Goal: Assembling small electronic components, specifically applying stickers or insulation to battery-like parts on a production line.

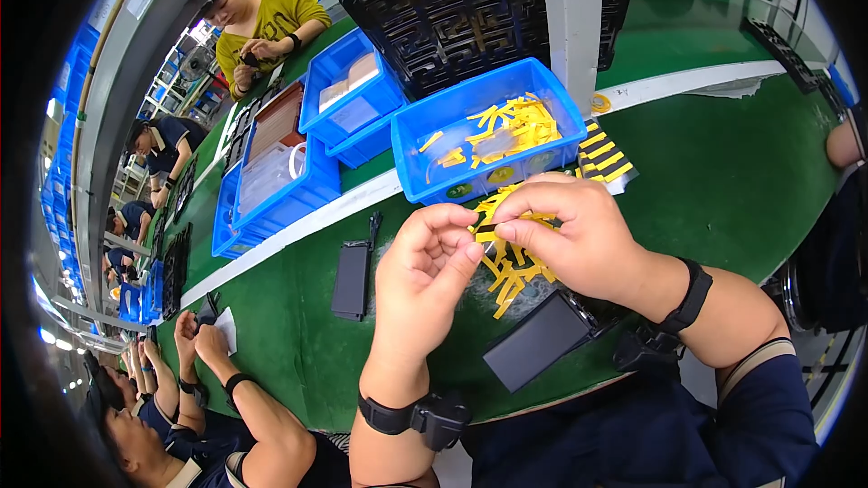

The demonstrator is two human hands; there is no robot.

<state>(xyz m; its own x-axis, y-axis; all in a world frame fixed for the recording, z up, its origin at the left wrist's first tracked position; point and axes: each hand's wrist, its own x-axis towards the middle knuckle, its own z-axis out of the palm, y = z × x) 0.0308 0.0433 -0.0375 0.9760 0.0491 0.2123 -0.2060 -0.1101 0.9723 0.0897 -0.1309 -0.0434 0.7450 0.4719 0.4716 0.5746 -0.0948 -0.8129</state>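
In front of me, both hands meet over a pile of yellow strips [515, 285] on the green table. My right hand [579, 235] pinches a small black-and-yellow strip [486, 229] between thumb and forefinger. My left hand [420, 271] has its fingers curled, the thumb and forefinger at the strip's left end. Below my right hand lies a black rectangular block with a cable [538, 343], tilted on the table. A second black block [351, 280] lies left of my left hand, a cable at its top.
Behind my hands stands a blue bin [416, 183] with loose yellow pieces. A yellow-and-black striped sheet [604, 155] lies beside it. More blue bins [307, 183] stand to the left, and a black lattice tray [452, 18] leans behind. Co-workers sit at left and across the table.
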